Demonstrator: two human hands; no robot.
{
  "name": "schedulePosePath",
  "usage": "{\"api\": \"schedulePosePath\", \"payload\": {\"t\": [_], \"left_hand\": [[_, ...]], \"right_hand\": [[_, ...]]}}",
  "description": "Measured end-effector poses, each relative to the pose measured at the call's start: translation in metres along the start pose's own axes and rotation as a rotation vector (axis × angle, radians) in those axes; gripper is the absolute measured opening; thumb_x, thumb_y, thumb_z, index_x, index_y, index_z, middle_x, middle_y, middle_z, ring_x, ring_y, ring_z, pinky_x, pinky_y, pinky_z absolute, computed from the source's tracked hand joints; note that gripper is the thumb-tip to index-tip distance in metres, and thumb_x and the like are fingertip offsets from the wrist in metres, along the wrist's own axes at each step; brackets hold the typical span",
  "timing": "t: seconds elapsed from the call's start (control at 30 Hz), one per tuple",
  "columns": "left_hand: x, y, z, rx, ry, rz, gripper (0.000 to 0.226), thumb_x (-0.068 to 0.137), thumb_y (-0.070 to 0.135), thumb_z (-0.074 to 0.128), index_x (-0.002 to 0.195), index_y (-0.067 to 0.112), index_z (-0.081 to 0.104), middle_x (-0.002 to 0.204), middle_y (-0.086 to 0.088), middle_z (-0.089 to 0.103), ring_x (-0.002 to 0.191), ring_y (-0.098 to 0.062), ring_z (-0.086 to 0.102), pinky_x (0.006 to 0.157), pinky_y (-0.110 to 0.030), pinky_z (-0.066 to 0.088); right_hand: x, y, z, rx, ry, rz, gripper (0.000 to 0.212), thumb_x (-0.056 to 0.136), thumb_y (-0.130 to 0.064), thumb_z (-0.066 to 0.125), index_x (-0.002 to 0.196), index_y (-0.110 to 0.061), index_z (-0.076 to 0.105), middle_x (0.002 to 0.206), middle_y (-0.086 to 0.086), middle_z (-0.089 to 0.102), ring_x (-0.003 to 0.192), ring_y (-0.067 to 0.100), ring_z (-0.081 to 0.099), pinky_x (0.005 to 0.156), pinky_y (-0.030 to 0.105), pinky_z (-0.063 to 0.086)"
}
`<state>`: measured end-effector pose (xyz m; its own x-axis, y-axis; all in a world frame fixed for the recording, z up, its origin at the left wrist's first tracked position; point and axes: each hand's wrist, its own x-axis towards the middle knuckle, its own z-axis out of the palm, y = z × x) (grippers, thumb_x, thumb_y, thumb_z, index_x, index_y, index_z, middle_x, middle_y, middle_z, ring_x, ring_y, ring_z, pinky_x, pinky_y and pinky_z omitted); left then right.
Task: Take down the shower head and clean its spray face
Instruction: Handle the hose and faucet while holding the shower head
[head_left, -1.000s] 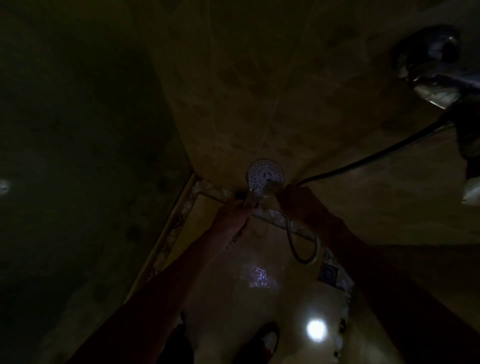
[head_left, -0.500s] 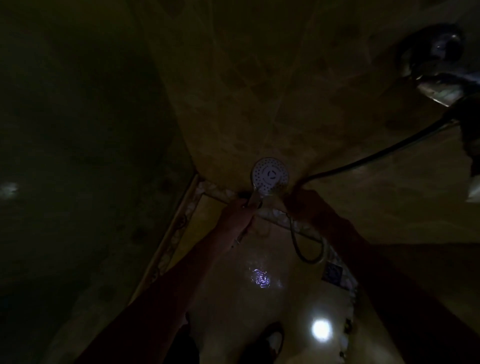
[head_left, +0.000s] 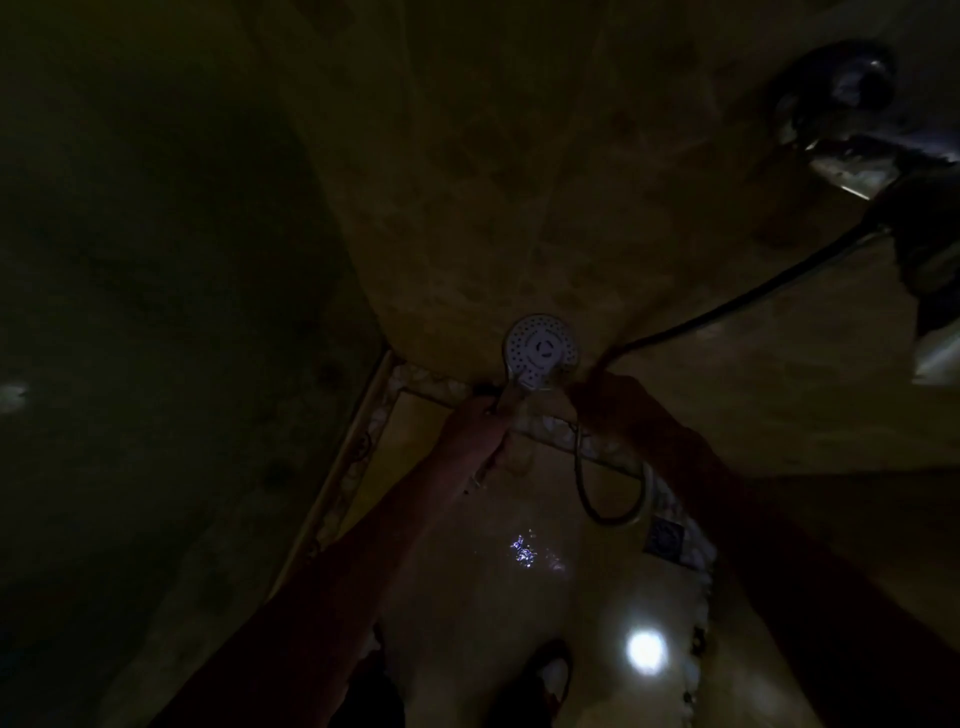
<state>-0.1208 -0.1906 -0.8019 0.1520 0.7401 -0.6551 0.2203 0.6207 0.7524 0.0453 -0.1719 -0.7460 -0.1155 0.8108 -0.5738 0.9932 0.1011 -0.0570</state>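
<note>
The scene is very dark. A round white shower head (head_left: 540, 351) with its dotted spray face turned toward me sits in the middle of the view, low in the shower corner. My left hand (head_left: 475, 428) grips its handle just below the head. My right hand (head_left: 610, 408) is at the head's right edge, right beside the spray face; the dark hides whether its fingers hold anything. A dark hose (head_left: 737, 301) runs from beside my right hand up to the right, and another stretch of it loops (head_left: 615, 499) below.
Chrome tap fittings (head_left: 852, 119) stick out of the tiled wall at the upper right. A mosaic border (head_left: 358, 467) edges the wet floor, which shows a bright light reflection (head_left: 645, 652). My foot (head_left: 540, 680) stands at the bottom centre. Tiled walls close in on the left and right.
The shower head and both hands keep their grip and sit almost where they were, shifted slightly right and up in view. The right hand stays at the head's right edge.
</note>
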Motion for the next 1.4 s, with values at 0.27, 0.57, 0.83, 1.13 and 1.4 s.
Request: {"api": "schedulePosePath", "payload": {"t": [0.27, 0.57, 0.83, 1.13, 1.4], "left_hand": [[-0.006, 0.003, 0.010, -0.034, -0.048, 0.012, 0.026, 0.096, 0.020, 0.051, 0.072, 0.014, 0.054, 0.056, -0.007, 0.050, 0.044, -0.020, 0.041, 0.044, -0.027, 0.030], [-0.010, -0.004, 0.002, -0.038, -0.018, 0.012, 0.025, 0.095, 0.023, 0.053, 0.071, 0.015, 0.058, 0.058, -0.007, 0.053, 0.046, -0.019, 0.044, 0.046, -0.025, 0.031], [-0.013, -0.008, -0.001, -0.029, -0.038, 0.017, 0.025, 0.097, 0.021, 0.049, 0.074, 0.012, 0.055, 0.062, -0.008, 0.053, 0.045, -0.017, 0.044, 0.041, -0.022, 0.031], [-0.013, -0.009, 0.007, -0.056, -0.041, 0.014, 0.029, 0.096, 0.027, 0.053, 0.070, 0.014, 0.052, 0.054, -0.004, 0.049, 0.040, -0.015, 0.043, 0.042, -0.022, 0.030], [-0.017, -0.007, 0.005, -0.015, -0.048, 0.020, 0.031, 0.087, 0.042, 0.056, 0.081, 0.013, 0.063, 0.070, -0.010, 0.061, 0.056, -0.022, 0.055, 0.051, -0.033, 0.041]], "right_hand": [[0.005, -0.004, -0.028, -0.097, 0.254, -0.076, 0.053, 0.062, -0.026, 0.086, 0.096, 0.010, 0.069, 0.091, 0.027, 0.068, 0.080, 0.032, 0.070, 0.062, 0.028, 0.053], [-0.021, -0.003, -0.004, -0.202, -0.030, -0.100, 0.050, 0.101, -0.023, 0.034, 0.148, -0.008, 0.025, 0.142, 0.019, 0.041, 0.128, 0.031, 0.043, 0.098, 0.037, 0.037], [-0.002, 0.008, -0.012, -0.027, 0.188, 0.073, 0.036, 0.100, -0.020, 0.040, 0.127, -0.002, 0.053, 0.129, 0.019, 0.055, 0.117, 0.035, 0.054, 0.092, 0.035, 0.043], [-0.038, -0.001, 0.001, -0.255, 0.079, -0.143, 0.049, 0.102, -0.022, 0.031, 0.148, -0.005, 0.025, 0.131, 0.021, 0.046, 0.117, 0.036, 0.051, 0.087, 0.037, 0.043], [-0.029, 0.029, 0.004, -0.014, 0.252, 0.005, 0.046, 0.098, -0.023, 0.031, 0.134, 0.001, 0.048, 0.126, 0.026, 0.052, 0.111, 0.040, 0.056, 0.086, 0.040, 0.045]]}}
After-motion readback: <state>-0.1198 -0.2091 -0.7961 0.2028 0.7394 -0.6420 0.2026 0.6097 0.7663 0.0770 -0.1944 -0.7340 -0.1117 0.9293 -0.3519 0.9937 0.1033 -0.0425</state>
